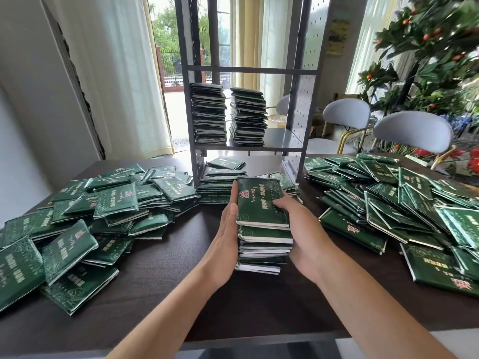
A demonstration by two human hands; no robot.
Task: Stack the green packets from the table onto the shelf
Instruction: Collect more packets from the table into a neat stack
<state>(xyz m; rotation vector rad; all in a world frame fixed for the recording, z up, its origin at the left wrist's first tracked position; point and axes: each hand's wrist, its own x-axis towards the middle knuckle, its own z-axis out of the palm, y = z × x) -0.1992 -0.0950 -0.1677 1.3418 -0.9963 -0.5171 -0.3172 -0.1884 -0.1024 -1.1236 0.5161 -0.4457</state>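
hands clamp a stack (261,224) of green packets near the middle of the dark surface (259,301): left hand (226,237) flat against its left side, right hand (303,229) curled round its right side, fingers on the top packet. loose packets lie heaped toward the left edge (77,224) and right edge (404,203). at the far edge the shelf (248,147) carries two piles (228,115).

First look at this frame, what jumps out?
Dead centre, a stack of green packets stands on the dark table, squeezed between the left hand, flat against its side, and the right hand, whose fingers curl onto the top packet. Loose heaps of green packets sprawl to the left and right. Behind, the grey shelf already carries two tall packet stacks.
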